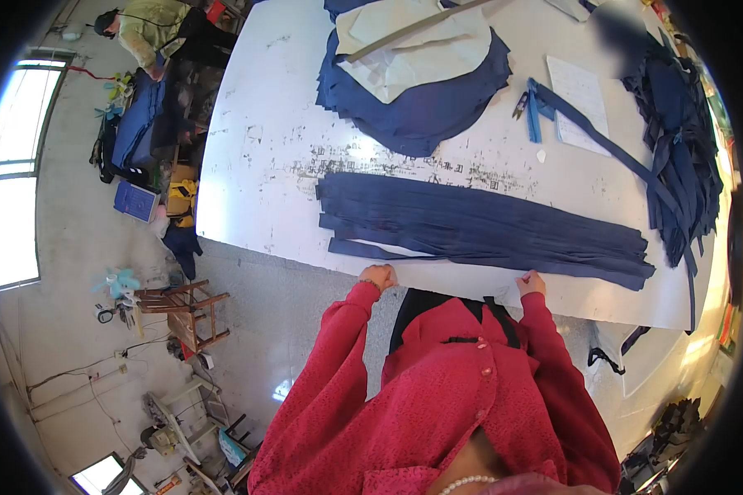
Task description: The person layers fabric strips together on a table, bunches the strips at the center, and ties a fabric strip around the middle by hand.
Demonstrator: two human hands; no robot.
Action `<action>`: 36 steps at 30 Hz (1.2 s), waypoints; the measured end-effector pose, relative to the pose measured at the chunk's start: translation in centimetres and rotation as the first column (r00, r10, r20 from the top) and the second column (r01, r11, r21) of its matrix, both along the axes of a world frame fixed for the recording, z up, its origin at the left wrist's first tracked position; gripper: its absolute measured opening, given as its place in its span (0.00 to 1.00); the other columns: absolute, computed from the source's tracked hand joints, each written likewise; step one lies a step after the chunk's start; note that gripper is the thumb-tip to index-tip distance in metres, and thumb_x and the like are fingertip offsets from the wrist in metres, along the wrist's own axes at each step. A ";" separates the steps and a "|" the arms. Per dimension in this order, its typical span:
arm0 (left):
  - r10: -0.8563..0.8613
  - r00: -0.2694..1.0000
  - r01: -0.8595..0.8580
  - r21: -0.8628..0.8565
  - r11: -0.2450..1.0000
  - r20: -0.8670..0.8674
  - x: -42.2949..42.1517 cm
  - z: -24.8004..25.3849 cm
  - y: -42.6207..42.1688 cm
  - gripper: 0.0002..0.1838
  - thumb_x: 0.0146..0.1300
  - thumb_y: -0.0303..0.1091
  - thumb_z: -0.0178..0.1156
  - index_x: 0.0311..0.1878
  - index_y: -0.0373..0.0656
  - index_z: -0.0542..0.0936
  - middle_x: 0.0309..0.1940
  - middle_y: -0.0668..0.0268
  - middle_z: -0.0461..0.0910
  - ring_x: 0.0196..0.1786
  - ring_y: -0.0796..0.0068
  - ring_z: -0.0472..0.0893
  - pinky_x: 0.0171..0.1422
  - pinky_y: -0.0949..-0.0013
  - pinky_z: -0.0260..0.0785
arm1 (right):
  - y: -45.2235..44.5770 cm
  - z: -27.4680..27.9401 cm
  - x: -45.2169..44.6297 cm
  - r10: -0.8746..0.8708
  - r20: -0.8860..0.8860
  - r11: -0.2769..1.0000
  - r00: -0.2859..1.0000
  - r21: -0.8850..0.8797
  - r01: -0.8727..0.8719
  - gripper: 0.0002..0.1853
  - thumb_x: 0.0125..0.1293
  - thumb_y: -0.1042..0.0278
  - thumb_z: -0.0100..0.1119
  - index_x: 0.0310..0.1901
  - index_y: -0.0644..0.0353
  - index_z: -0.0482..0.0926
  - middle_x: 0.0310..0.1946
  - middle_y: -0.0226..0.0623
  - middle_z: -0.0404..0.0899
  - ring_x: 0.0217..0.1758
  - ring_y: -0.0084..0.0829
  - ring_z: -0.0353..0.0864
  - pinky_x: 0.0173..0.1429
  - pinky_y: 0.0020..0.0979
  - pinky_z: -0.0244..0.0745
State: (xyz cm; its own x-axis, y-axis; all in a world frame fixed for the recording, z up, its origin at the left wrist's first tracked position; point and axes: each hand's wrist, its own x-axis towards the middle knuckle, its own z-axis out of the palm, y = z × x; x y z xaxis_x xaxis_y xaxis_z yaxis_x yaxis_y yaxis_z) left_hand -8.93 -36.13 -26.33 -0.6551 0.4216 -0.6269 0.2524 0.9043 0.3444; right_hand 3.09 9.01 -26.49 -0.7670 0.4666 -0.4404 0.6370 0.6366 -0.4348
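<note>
My left hand (379, 276) is closed at the front edge of the white table (256, 181); what its fingers hold, if anything, is too small to tell. Further right, my right hand (531, 283) pinches at the same edge, and its fingertips' contents cannot be made out. Just beyond both hands lies a wide bundle of long dark blue fabric strips (479, 227). One strip at the bundle's near left is partly separated, with a pale gap beside it. Neither hand touches the bundle.
Farther back are stacked blue pieces (421, 124) under pale fabric (413, 49). Scissors (521, 106), a paper sheet (576, 99) and a dark fabric heap (677, 148) lie to the right. Left are a wooden stool (191, 316) and another person (153, 33).
</note>
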 end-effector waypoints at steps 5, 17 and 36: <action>0.031 0.997 -0.032 -0.011 0.999 -0.065 0.5 0.7 0.2 0.18 0.49 0.46 0.66 0.37 0.45 0.75 0.29 0.60 0.80 0.37 0.55 0.80 0.42 0.55 0.71 | 0.5 -0.8 -0.3 0.016 0.037 1.000 0.999 0.000 -0.016 0.12 0.47 0.64 0.67 0.26 0.57 0.72 0.22 0.39 0.78 0.31 0.41 0.80 0.38 0.37 0.73; -0.034 0.990 0.025 -0.062 0.998 -0.138 0.5 1.2 0.7 0.20 0.50 0.51 0.65 0.39 0.46 0.76 0.31 0.60 0.81 0.37 0.55 0.80 0.43 0.55 0.72 | 0.6 0.3 0.0 0.164 -0.009 0.984 0.986 -0.067 -0.164 0.15 0.48 0.64 0.69 0.28 0.57 0.70 0.21 0.38 0.76 0.28 0.38 0.78 0.35 0.36 0.72; 0.251 0.811 -0.045 0.371 0.927 -0.529 0.1 8.0 11.6 0.23 0.48 0.37 0.67 0.48 0.48 0.74 0.47 0.67 0.73 0.54 0.64 0.70 0.56 0.60 0.59 | -4.4 8.3 -6.5 0.517 -0.248 0.856 0.819 0.123 -0.502 0.12 0.53 0.70 0.62 0.39 0.60 0.71 0.39 0.37 0.71 0.46 0.39 0.72 0.48 0.36 0.71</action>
State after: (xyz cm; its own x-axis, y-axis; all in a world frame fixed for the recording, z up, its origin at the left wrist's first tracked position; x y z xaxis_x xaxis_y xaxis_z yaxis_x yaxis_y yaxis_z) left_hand -8.85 -24.51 -18.37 -0.9158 0.4009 0.0243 0.3653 0.8064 0.4651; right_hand -3.44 4.63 -18.22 -0.9845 -0.0074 -0.1752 0.0821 0.8635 -0.4977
